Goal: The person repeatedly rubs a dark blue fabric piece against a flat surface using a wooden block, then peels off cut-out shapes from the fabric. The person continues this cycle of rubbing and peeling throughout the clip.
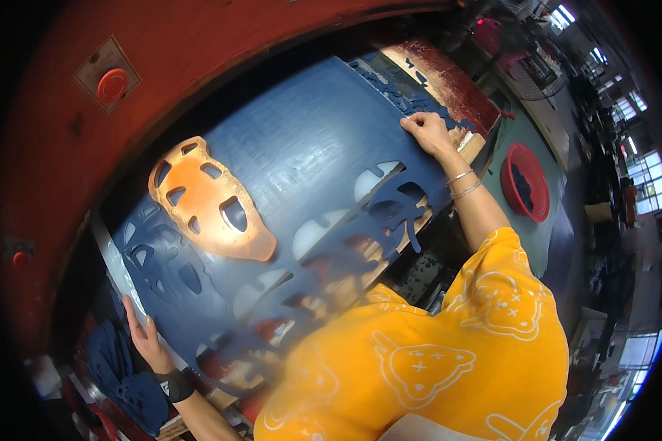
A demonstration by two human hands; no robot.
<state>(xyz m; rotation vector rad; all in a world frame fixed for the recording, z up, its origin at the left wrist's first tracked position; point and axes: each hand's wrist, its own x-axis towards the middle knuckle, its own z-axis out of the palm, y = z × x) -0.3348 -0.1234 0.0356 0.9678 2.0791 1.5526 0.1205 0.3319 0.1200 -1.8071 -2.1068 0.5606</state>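
A large dark blue sheet (287,140) lies under the red machine, with cut-out holes along its near side and lower left. On it rests an orange, mask-shaped cutting die (217,214) with several openings. My right hand (428,134) pinches the sheet's right edge between thumb and fingers. At the opposite edge, my left hand (148,344) has its fingers stretched out along the pale border, its palm facing the sheet. The die is out of reach of both hands' fingers. Through the holes, a pale board and reddish surface show.
Overhead and left runs the red machine body (191,44) with a red push button (112,86). Blue scraps (397,82) lie beyond the sheet's far right edge. A red plastic basket (524,182) stands on a green surface at right. Dark blue material (129,378) hangs at lower left.
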